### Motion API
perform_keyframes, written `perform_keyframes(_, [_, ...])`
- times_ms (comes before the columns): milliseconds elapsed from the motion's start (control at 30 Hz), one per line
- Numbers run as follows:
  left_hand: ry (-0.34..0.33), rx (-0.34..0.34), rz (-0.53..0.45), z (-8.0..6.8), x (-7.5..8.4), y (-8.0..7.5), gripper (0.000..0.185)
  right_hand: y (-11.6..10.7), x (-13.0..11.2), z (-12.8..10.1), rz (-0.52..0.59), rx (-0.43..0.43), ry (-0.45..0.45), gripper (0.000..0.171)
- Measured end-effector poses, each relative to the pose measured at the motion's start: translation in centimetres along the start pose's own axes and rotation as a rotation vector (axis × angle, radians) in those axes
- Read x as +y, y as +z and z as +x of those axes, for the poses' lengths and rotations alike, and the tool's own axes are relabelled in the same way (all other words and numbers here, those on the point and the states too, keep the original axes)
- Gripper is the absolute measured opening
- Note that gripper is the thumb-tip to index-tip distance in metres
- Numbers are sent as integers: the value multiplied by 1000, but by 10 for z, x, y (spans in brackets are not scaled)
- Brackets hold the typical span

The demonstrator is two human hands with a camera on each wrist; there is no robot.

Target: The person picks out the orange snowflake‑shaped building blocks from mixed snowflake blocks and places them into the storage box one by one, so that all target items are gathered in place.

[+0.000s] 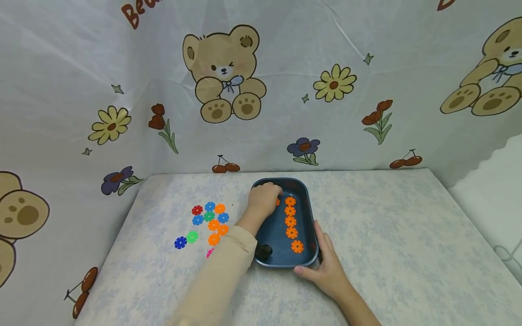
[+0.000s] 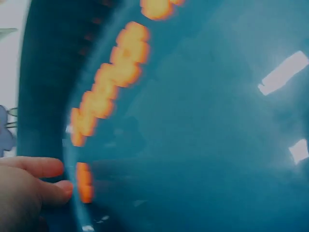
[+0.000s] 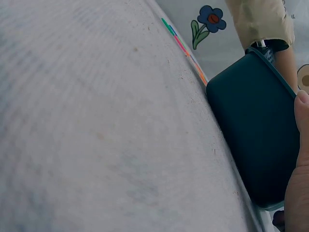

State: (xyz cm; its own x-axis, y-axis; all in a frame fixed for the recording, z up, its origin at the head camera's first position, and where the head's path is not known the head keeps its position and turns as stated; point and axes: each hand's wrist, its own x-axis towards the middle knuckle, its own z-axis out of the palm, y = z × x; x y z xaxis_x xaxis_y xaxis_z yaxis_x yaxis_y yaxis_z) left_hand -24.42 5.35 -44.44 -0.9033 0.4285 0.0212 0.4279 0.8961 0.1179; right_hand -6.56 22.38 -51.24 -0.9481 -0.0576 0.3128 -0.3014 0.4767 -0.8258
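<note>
A dark blue tray (image 1: 273, 258) stands on the table. Inside it, orange notched discs (image 1: 290, 221) form a lengthwise row on the right. My left hand (image 1: 264, 198) reaches into the tray's far left part, beside another orange disc (image 1: 278, 202). In the left wrist view, the thumb and a finger of that hand (image 2: 34, 186) end just short of an orange disc (image 2: 84, 182), with a small gap visible. My right hand (image 1: 326, 267) holds the tray at its near right corner; the right wrist view has its thumb (image 3: 302, 116) against the tray (image 3: 256, 121).
Left of the tray lie loose discs in several colours, among them a red disc (image 1: 197, 210), a dark blue disc (image 1: 181, 242) and a light green disc (image 1: 192, 237). My left sleeve (image 1: 224, 276) partly covers a pink disc (image 1: 210, 252). A bear-patterned cloth (image 1: 277, 136) hangs behind the table.
</note>
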Motion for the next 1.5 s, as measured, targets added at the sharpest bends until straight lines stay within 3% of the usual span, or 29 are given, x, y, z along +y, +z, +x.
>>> perform_keyframes(100, [11,0,-93,-5,-5,-16,26,1,-1,0,-8,-5,14,128])
perform_keyframes(233, [12,43,-242,-19,-18,-50,28,1,-1,0,-28,-2,42,127])
perform_keyframes(367, [-25,90,-341,-39,-43,-75,31,1,-1,0,-28,-3,67,126])
perform_keyframes(500, [-91,60,-370,-63,-74,-84,34,2,1,0,-37,-3,68,127])
perform_keyframes(600, [-133,10,-364,-82,-95,-77,35,1,1,0,-38,2,68,126])
perform_keyframes(700, [-187,-44,-370,-102,-112,-62,36,1,1,-1,-36,4,66,125])
perform_keyframes(833, [-279,-96,-407,-125,-125,-37,37,1,2,0,-36,3,58,125])
perform_keyframes(967, [-337,-101,-416,-140,-132,-16,38,2,2,1,-28,1,46,125])
perform_keyframes(1133, [-349,-62,-365,-146,-133,-4,34,2,1,1,-39,6,53,125])
perform_keyframes(1500, [-404,-63,-368,-142,-136,2,34,2,5,0,-1,-11,-5,127])
